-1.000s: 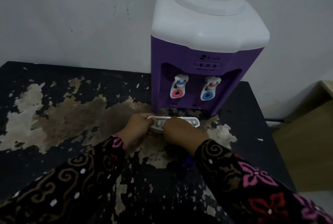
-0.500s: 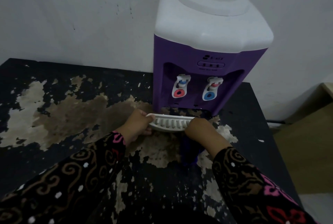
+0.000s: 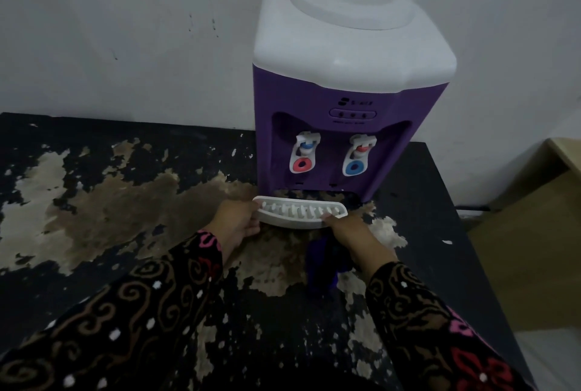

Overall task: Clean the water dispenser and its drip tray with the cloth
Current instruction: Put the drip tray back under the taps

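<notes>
A purple water dispenser (image 3: 345, 101) with a white top and two taps stands at the back of the table against the wall. Just in front of its base is the white slotted drip tray (image 3: 298, 216), held level. My left hand (image 3: 239, 222) grips the tray's left end. My right hand (image 3: 349, 230) holds the tray's right front edge, thumb on top. A dark blue cloth (image 3: 323, 268) hangs under my right hand, partly hidden by the wrist; whether the fingers also hold it I cannot tell.
The black table (image 3: 94, 265) has large patches of peeled, worn surface. A white wall rises behind. A beige cabinet or box (image 3: 534, 233) stands past the table's right edge.
My right hand slid from the tray's middle to its right end, uncovering the slots. The tray sits slightly closer to the dispenser's base.
</notes>
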Demonstrator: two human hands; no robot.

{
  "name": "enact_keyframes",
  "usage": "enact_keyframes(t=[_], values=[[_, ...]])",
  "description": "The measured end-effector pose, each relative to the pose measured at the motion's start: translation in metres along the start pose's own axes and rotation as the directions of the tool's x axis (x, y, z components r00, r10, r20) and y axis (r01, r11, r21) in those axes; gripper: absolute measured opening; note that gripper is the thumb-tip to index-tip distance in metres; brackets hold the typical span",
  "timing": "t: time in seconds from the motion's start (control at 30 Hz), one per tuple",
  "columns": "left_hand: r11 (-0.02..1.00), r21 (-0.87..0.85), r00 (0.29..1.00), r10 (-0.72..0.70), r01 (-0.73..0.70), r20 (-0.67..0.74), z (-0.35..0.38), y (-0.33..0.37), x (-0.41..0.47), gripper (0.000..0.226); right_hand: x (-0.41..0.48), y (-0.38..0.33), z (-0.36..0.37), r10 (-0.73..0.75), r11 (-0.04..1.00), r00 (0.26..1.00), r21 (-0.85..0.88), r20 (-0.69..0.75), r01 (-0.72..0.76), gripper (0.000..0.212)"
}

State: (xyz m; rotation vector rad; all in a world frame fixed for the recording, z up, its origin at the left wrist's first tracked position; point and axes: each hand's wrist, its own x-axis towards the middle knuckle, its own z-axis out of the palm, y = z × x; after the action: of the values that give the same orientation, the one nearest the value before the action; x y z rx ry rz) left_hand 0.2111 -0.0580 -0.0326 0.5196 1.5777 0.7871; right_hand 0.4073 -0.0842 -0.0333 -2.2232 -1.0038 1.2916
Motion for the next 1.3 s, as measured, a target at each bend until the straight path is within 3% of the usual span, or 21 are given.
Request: enact_keyframes(t=[0.2,0.37,0.53,0.73,1.03,1.3], values=[[1.000,-0.024,1.000,-0.002,0.002,-0.006,0.016,0.000,0.003,0.034,-0.006,0.003,0.012,-0.098,0.993,0.986,-0.047,0.134,0.105,0.057],[0.998,-0.069,1.000,0.013,-0.013,0.002,0.022,-0.004,0.007,0.031,-0.006,0.003,0.003,0.072,0.986,0.956,0.127,0.284,-0.112,0.043],[0.997,-0.071,0.999,0.037,-0.036,0.000,0.024,-0.004,0.008,0.027,0.016,0.013,-0.012,0.119,0.859,0.993,0.498,0.025,-0.116,0.026],[0.995,-0.091,0.999,0.041,-0.040,0.004,0.028,-0.006,0.013,0.025,0.027,0.020,-0.014,0.121,0.688,0.990,0.726,-0.078,-0.027,0.031],[0.957,-0.290,0.999,-0.023,0.032,0.033,0.043,-0.004,0.023,0.028,0.052,0.017,-0.016,0.130,0.627,0.979,0.778,-0.160,0.044,0.025],[0.942,-0.332,0.997,-0.067,0.049,-0.044,0.051,-0.001,0.038,0.037,0.075,0.014,-0.012,0.115,0.724,0.978,0.688,-0.173,0.037,0.031]])
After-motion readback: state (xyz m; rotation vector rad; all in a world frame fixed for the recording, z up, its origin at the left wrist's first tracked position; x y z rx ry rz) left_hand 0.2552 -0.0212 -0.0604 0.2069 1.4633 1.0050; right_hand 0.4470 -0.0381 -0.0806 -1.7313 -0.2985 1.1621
